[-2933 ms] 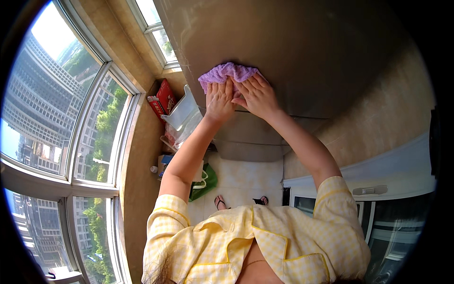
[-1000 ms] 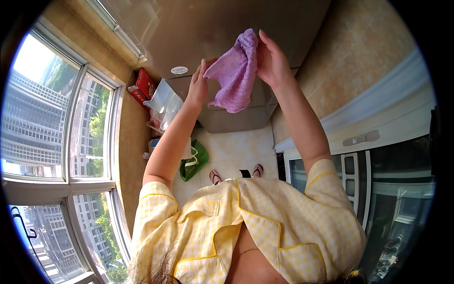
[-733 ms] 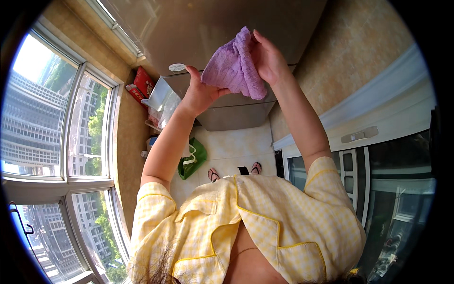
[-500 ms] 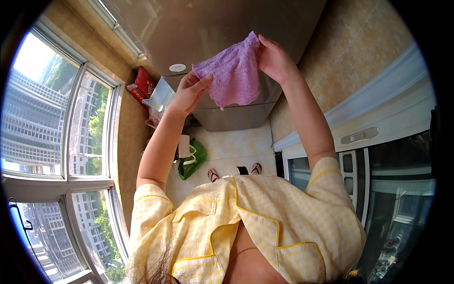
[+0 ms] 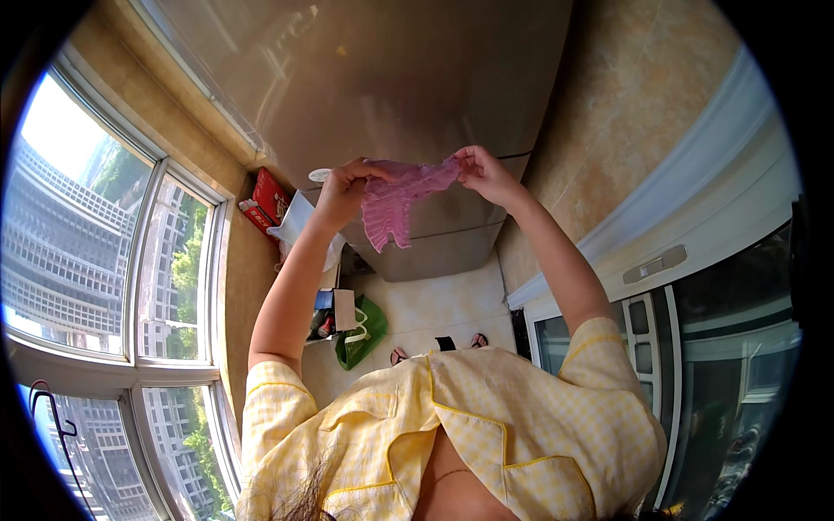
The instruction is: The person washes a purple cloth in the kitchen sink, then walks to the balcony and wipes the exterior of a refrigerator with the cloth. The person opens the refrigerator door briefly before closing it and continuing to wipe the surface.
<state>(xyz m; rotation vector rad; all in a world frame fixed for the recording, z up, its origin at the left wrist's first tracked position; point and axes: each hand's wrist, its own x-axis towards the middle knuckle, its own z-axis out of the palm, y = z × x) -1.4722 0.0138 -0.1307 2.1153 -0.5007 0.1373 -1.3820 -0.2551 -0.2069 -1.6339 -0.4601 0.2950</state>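
A purple-pink fuzzy cloth [image 5: 391,201] hangs in the air between my two hands, in front of the refrigerator. Its upper left corner is pinched by my left hand [image 5: 349,189], fingers closed. At the other upper corner, my right hand [image 5: 485,176] grips the cloth between thumb and fingers. The lower part of the cloth droops in folds toward the left, its bottom edge wavy. Both arms are stretched forward and away from my body.
Straight ahead stands a brown-grey refrigerator [image 5: 417,95]. Left of it are a red box [image 5: 266,201] and a white container [image 5: 294,215]. A green bag [image 5: 367,334] lies on the tiled floor [image 5: 417,304]. Windows [image 5: 130,243] line the left; a sliding door [image 5: 656,265] is at the right.
Both hands have come down and nearer with the cloth. The cloth was spread broad and flat; now it hangs narrower and bunched, sagging to the left.
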